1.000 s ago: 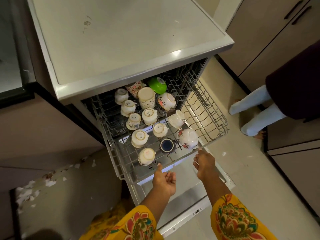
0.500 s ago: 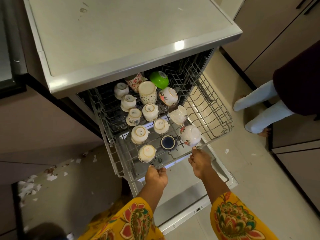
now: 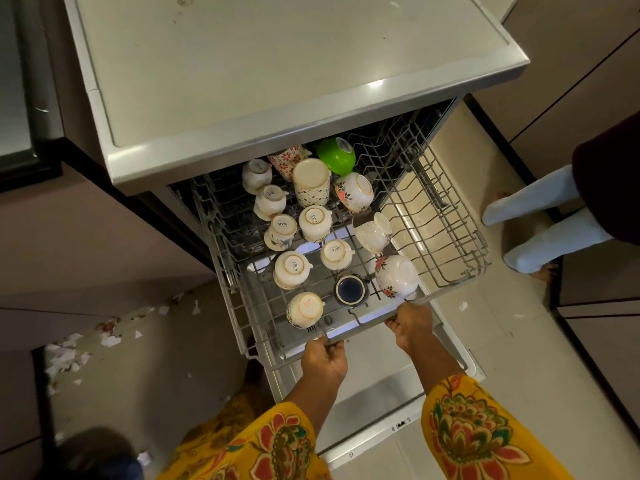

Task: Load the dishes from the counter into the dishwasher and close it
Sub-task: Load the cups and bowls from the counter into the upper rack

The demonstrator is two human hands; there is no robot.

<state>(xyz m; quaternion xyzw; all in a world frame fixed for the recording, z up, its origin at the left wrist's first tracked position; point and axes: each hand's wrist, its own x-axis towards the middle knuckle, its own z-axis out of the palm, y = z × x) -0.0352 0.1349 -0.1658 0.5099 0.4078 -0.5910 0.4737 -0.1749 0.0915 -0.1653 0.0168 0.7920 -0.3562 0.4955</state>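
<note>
Wire rack [image 3: 446, 216] gripped at its front rail by our left hand [image 3: 323, 358] and right hand [image 3: 412, 323], we should push evenly so cups [image 3: 291, 268] stay put.

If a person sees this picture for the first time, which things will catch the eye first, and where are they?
The eye goes first to the pulled-out upper rack, its left half filled with upturned cream cups, with one bright green bowl at the back under the counter edge. Next come the left hand and the right hand, both gripping the rack's front rail. Torn paper scraps litter the floor at the left.
</note>
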